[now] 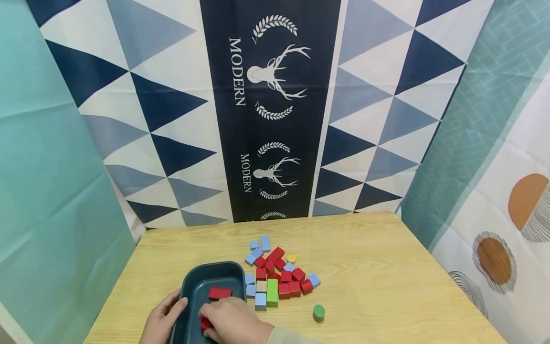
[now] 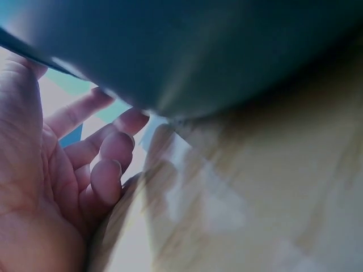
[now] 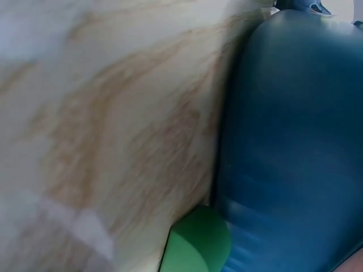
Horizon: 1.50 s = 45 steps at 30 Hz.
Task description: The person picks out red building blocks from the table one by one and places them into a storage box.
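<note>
A dark teal tray (image 1: pixel 193 282) stands on the near left of the table. My left hand (image 1: pixel 162 317) holds its left side, thumb over the rim; the left wrist view shows the fingers (image 2: pixel 116 148) curled below the tray wall (image 2: pixel 187 56). My right hand (image 1: pixel 234 319) reaches into the tray and pinches a red block (image 1: pixel 206 324), partly hidden by the fingers. Another red block (image 1: pixel 219 293) lies inside, farther back. In the right wrist view only the tray's outer wall (image 3: pixel 289 141) and a green block (image 3: pixel 198 243) show clearly.
Right of the tray lie several red blocks (image 1: pixel 286 276), several blue blocks (image 1: pixel 260 301), a light green block (image 1: pixel 272 292), a wooden block (image 1: pixel 261 286) and a yellow round block (image 1: pixel 291 258). A green cylinder (image 1: pixel 319 313) stands apart, nearer the front. Patterned cloth (image 1: pixel 172 95) hangs behind the table.
</note>
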Available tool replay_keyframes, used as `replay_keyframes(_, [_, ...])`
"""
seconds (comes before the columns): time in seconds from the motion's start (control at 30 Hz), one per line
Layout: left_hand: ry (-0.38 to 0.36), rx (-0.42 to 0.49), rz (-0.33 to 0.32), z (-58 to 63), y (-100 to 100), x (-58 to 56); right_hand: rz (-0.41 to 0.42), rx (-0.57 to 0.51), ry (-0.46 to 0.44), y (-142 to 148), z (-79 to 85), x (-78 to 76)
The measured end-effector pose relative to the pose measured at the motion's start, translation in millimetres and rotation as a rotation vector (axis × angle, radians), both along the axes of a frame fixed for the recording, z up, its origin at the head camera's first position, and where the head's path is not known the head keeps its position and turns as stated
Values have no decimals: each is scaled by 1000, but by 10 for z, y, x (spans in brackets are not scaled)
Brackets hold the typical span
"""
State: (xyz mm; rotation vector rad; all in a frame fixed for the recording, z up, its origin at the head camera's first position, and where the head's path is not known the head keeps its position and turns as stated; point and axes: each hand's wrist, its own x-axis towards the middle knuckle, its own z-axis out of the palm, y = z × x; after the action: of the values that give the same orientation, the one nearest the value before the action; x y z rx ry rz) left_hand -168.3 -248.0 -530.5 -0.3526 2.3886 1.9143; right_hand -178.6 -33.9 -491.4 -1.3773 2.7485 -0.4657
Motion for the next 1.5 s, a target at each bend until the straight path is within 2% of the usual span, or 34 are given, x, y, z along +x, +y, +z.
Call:
replay_keyframes(0.33, [1, 2, 15, -3, 13, -18, 12, 38, 38, 7, 4, 0])
replay_keyframes(0.6, [-1, -36, 7, 5, 3, -2, 11, 47, 22, 8, 0, 2])
replay_keyframes(1.5, [2, -15, 13, 19, 9, 18, -30, 66, 44, 23, 6, 24])
